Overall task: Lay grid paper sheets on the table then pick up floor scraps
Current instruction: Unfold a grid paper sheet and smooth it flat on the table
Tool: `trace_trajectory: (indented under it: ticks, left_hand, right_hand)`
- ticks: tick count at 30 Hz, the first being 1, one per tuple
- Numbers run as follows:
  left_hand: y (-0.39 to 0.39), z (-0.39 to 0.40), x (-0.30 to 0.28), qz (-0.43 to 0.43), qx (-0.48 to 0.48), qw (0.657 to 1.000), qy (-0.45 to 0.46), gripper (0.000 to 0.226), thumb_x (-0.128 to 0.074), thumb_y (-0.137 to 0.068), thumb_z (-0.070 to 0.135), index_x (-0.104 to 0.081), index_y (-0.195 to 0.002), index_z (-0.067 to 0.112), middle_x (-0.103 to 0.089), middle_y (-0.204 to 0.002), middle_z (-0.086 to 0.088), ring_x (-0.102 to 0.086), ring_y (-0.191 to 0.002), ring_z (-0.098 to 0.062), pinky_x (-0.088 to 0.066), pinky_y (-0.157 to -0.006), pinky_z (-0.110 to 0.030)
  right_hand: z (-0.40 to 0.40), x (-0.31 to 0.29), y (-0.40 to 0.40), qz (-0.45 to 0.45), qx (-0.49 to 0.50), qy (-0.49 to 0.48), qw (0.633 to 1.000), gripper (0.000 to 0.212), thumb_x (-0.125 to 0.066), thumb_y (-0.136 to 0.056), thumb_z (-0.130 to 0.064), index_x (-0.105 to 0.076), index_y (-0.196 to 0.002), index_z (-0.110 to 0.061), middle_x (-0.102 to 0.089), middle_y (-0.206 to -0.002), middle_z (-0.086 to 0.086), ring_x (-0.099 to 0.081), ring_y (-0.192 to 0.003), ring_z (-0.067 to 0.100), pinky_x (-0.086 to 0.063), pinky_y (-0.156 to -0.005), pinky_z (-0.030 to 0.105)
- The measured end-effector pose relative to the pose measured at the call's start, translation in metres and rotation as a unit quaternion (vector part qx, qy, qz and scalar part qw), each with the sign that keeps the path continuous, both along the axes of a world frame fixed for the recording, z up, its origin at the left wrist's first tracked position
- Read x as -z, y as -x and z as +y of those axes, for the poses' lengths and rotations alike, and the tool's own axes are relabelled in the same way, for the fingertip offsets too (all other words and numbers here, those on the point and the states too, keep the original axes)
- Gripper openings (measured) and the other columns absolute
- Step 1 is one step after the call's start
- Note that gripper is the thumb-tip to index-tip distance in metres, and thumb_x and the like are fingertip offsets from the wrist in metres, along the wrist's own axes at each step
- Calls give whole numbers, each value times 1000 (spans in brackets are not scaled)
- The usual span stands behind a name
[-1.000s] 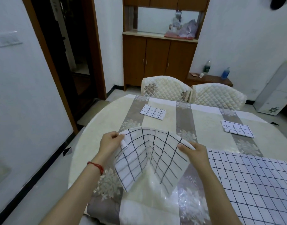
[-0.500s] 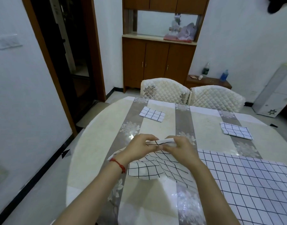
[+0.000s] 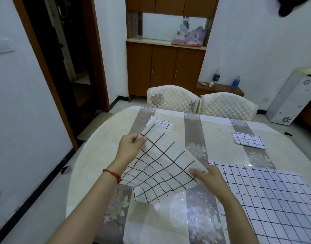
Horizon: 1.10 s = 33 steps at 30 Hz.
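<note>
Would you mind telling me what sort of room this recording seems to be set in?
Most likely a home dining room: a round table under a patterned cover, two quilted chairs pushed up to its far side, and a wooden sideboard cabinet against the back wall.

Grid sheet [image 3: 161, 166] above the table [image 3: 101, 148] — left hand [image 3: 129, 149], right hand [image 3: 208, 178] in a pinching grip.

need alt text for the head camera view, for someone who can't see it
Two hands hold a grid paper sheet above a round table: the left hand pinches its far corner, the right hand its near right edge. A larger grid sheet lies flat at right, and two small folded ones lie farther back near two quilted chairs.
</note>
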State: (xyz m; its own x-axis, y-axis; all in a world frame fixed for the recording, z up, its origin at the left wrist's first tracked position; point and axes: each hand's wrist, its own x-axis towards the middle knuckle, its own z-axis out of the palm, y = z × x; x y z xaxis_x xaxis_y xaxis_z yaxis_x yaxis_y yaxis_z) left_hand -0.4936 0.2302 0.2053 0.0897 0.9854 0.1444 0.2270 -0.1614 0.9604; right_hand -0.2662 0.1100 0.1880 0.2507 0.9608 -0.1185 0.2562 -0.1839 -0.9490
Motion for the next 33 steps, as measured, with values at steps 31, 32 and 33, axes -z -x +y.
trace_trajectory:
  ticks: [31, 32, 33]
  left_hand:
    - [-38, -46, 12, -173, 6, 964, 201, 20, -62, -84, 10, -62, -65, 9, -63, -73, -9, -61, -66, -19, -54, -57, -23]
    - [-34, -42, 15, -174, 4, 964, 201, 18, -62, -84, 10, -62, -66, 9, -63, -72, -9, -62, -65, -19, -54, -60, -24]
    - [-30, -38, 18, -175, -2, 964, 202, 18, -62, -84, 10, -62, -67, 9, -63, -71, -8, -61, -64, -18, -54, -60, -24]
  right_hand:
    - [39, -3, 59, -38, -38, -74, 996, 20, -76, -68, -22, -64, -58, -10, -47, -55, 4, -40, -55, 14, -34, -54, 27]
    - [39, -4, 56, -26, -36, -75, 996, 22, -75, -71, -15, -63, -53, -15, -46, -53, 1, -39, -54, 12, -34, -53, 24]
    - [40, -4, 51, -21, -25, -75, 997, 28, -74, -73, -11, -60, -49, -18, -44, -51, -2, -38, -52, 10, -33, -52, 22]
